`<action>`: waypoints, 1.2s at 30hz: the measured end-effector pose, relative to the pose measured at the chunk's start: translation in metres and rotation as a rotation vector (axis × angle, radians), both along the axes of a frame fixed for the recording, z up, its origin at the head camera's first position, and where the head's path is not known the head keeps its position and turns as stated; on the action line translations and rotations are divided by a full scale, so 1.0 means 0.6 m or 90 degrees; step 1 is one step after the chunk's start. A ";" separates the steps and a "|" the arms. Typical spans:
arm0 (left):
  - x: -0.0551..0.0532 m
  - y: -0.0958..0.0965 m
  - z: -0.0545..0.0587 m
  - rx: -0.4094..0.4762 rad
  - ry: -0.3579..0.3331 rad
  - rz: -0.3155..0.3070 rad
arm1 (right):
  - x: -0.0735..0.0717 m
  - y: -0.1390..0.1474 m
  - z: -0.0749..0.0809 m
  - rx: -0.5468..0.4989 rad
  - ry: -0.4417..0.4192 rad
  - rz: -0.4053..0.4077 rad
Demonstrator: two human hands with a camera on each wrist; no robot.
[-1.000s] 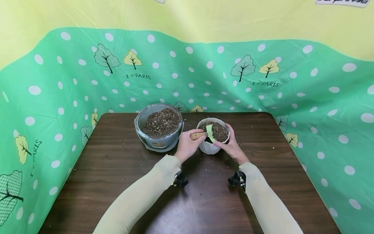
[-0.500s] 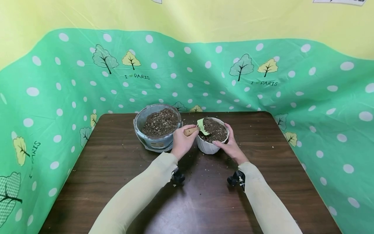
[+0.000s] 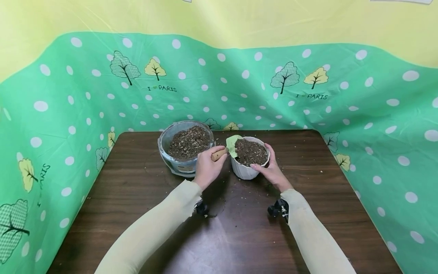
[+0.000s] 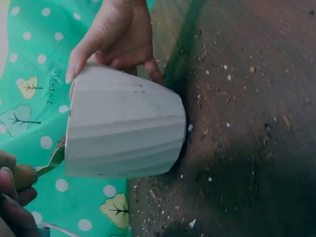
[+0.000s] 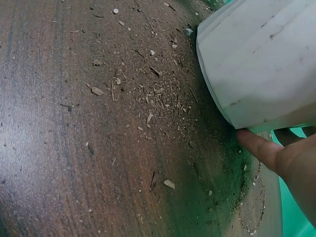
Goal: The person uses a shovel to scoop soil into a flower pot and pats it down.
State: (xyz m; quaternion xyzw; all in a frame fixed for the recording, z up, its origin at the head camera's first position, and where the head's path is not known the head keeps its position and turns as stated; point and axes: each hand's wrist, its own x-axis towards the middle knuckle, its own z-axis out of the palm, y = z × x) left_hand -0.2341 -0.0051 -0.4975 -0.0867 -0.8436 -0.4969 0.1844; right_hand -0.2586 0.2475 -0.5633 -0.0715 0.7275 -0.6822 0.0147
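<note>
My left hand (image 3: 208, 167) grips the wooden handle of a small trowel (image 3: 219, 154) with a pale green blade. The blade stands at the left rim of a white fluted pot (image 3: 244, 172), its edge against the dark soil (image 3: 252, 152) that fills the pot nearly to the top. With thumb on the near rim and fingers round the far right side, my right hand (image 3: 272, 172) holds the pot upright on the table. The left wrist view shows the pot's ribbed wall (image 4: 123, 123) and the trowel's blade (image 4: 55, 159) at its rim.
A grey-blue bucket (image 3: 184, 166) of potting soil, its handle hanging down, stands just left of my left hand. Crumbs of soil and pale bits (image 5: 153, 98) lie scattered on the dark wooden table (image 3: 239, 236). A green and yellow patterned cloth (image 3: 219, 87) hangs behind and at the sides.
My left hand has drawn the trowel leftward, from the middle of the pot's soil to its left rim. The soil surface looks more even. My right hand stays on the pot.
</note>
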 end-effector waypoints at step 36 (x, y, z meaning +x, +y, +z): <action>0.046 -0.006 0.036 -0.134 0.162 -0.167 | 0.006 0.010 -0.012 0.034 -0.006 0.006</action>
